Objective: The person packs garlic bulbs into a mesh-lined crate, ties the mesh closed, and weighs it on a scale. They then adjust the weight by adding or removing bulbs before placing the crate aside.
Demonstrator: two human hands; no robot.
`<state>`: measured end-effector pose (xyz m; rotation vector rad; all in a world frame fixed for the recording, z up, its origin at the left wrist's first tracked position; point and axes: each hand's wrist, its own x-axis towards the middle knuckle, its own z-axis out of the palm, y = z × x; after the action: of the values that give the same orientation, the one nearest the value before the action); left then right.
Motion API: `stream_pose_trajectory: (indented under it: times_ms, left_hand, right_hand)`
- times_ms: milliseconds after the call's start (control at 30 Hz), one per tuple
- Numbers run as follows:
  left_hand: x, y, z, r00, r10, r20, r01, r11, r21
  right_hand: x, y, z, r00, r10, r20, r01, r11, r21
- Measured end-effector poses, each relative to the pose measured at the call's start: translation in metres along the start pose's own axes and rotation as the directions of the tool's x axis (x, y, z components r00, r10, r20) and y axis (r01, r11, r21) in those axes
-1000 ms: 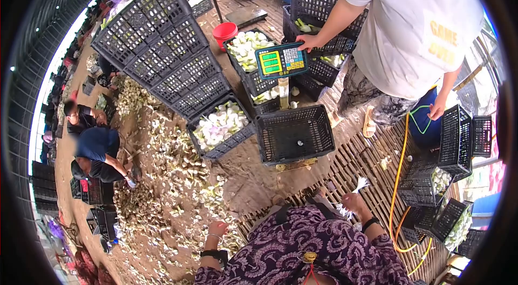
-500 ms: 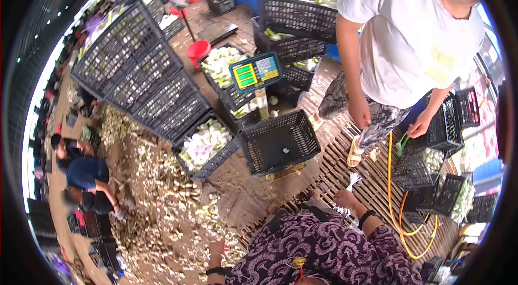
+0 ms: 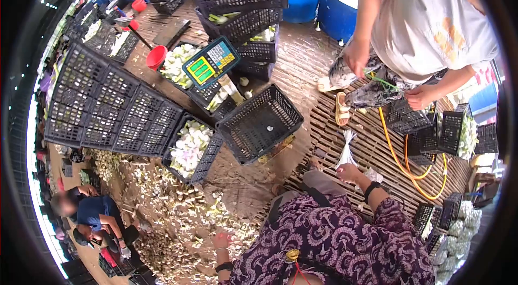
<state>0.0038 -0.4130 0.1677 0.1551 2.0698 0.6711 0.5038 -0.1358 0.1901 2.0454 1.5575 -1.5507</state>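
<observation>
My right hand (image 3: 349, 172), with a black band at the wrist, is closed round the lower end of a bundle of thin white strips (image 3: 346, 149), which fans out above the slatted floor. Low in the view, my left hand (image 3: 222, 240) hangs over the littered ground; its fingers are too small and unclear to read, and no object shows in it. Ahead of me stands an empty black crate (image 3: 260, 124), beside a scale display (image 3: 211, 62) with green readouts. A crate of white bulbs (image 3: 192, 149) is left of it.
A co-worker in a white shirt (image 3: 431, 20) stands at the right, holding a thin green strip (image 3: 385, 83). A yellow hose (image 3: 396, 158) curves over the slats. Stacked crates (image 3: 116, 104) line the left. Blue tubs (image 3: 339, 11) stand behind. Another person (image 3: 97, 212) is low at the left.
The view has turned, so the crates and scale sit further left. The co-worker's hands have come closer together around the green strip. More of the white bundle shows above my right hand.
</observation>
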Motion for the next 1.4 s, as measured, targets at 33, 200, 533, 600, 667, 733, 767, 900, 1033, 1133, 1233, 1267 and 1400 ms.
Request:
stream_pose_trajectory:
  times_ms: [33, 200, 533, 600, 667, 733, 767, 900, 1033, 1133, 1233, 1267, 1400]
  left_hand:
    - [0.009, 0.001, -0.005, 0.998, -0.061, 0.036, 0.059, 0.998, 0.031]
    - [0.008, 0.043, 0.003, 0.995, -0.069, -0.076, 0.070, 0.997, 0.021]
    - [0.009, 0.108, -0.004, 0.936, 0.204, -0.287, -0.288, 0.912, -0.291]
    - [-0.015, 0.177, -0.012, 0.895, 0.216, -0.390, -0.307, 0.933, -0.189]
    - [-0.017, 0.240, -0.031, 0.829, 0.251, -0.500, -0.391, 0.899, -0.197]
    - [-0.001, 0.288, -0.065, 0.660, 0.510, -0.552, -0.657, 0.748, -0.094]
    - [0.012, 0.309, -0.086, 0.501, 0.626, -0.598, -0.697, 0.701, 0.149]
    - [-0.005, 0.451, -0.119, 0.436, 0.541, -0.719, -0.846, 0.518, -0.123]
    - [-0.033, 0.587, -0.085, 0.161, 0.737, -0.656, -0.926, 0.343, 0.158]
    - [-0.024, 0.668, -0.025, 0.219, 0.827, -0.518, -0.916, 0.356, 0.182]
    - [0.011, 0.738, 0.046, 0.135, 0.919, -0.370, -0.819, 0.313, 0.480]
    - [0.036, 0.765, 0.063, 0.055, 0.958, -0.282, -0.798, 0.212, 0.564]
    - [0.134, 0.880, 0.127, 0.184, 0.971, -0.151, -0.662, 0.236, 0.711]
  right_hand:
    - [0.002, 0.007, 0.000, 1.000, 0.005, 0.017, -0.004, 0.999, -0.039]
    - [0.021, 0.036, -0.015, 0.988, -0.046, 0.145, 0.073, 0.980, -0.183]
    - [0.114, -0.095, -0.117, 0.880, -0.476, 0.017, 0.465, 0.852, -0.239]
    - [0.112, -0.158, -0.143, 0.879, -0.477, -0.020, 0.467, 0.868, -0.167]
    - [0.134, -0.197, -0.168, 0.859, -0.509, -0.053, 0.505, 0.860, -0.074]
    - [0.128, -0.253, -0.198, 0.885, -0.442, -0.145, 0.459, 0.879, 0.125]
    - [0.134, -0.270, -0.213, 0.879, -0.443, -0.173, 0.470, 0.868, 0.164]
    - [0.153, -0.335, -0.279, 0.831, -0.430, -0.352, 0.549, 0.733, 0.401]
    - [0.198, -0.391, -0.360, 0.745, -0.427, -0.512, 0.667, 0.508, 0.546]
    - [0.247, -0.441, -0.425, 0.722, -0.359, -0.592, 0.687, 0.476, 0.549]
    - [0.291, -0.491, -0.471, 0.743, -0.377, -0.554, 0.663, 0.528, 0.530]
    - [0.295, -0.508, -0.480, 0.777, -0.400, -0.485, 0.627, 0.555, 0.547]
    - [0.325, -0.541, -0.505, 0.821, -0.394, -0.412, 0.542, 0.766, 0.347]
